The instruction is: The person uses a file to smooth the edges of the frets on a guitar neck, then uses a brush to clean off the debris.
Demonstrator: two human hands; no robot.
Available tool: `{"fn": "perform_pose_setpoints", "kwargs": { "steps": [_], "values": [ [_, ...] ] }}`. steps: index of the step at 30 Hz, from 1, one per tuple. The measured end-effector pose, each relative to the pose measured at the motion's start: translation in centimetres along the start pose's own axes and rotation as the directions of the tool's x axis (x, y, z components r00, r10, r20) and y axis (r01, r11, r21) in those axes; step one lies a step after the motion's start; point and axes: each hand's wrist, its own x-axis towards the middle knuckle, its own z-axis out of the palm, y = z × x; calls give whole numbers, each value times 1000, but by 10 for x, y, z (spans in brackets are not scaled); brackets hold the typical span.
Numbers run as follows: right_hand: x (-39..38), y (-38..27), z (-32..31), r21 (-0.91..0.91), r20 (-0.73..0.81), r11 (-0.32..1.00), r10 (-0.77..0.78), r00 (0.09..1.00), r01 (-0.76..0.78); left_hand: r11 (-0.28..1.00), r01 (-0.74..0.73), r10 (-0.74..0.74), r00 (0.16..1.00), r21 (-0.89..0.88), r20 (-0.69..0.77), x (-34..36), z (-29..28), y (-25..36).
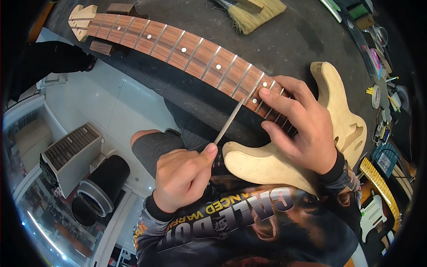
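My left hand (182,175) is closed on a thin metal file (229,122), whose upper end touches the lower edge of a rosewood fretboard (187,55) at a fret. My right hand (302,127) grips the neck near the body, thumb low and fingers over the upper frets. The neck has white dot inlays and a pale wooden headstock (80,22) at the upper left. An unfinished pale wooden guitar body (253,164) extends beneath and to the right of my right hand.
A dark workbench (311,35) holds a straw brush (255,15), small wood blocks (101,47) and assorted tools along the right. Another guitar (373,213) is at the lower right. Below at left are a tiled floor (98,102), a boxy appliance (71,151) and a black bin (104,182).
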Motion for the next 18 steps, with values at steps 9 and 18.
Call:
{"fn": "perform_pose_setpoints", "kwargs": {
  "steps": [9,18],
  "values": [
    [2,4,7,-3,-106,1000,-21,994,21,996,92,-91,995,-13,41,69,25,-1],
    [3,2,7,-3,-70,1000,-29,997,29,993,67,-75,994,98,79,54,7,11]
  ]
}}
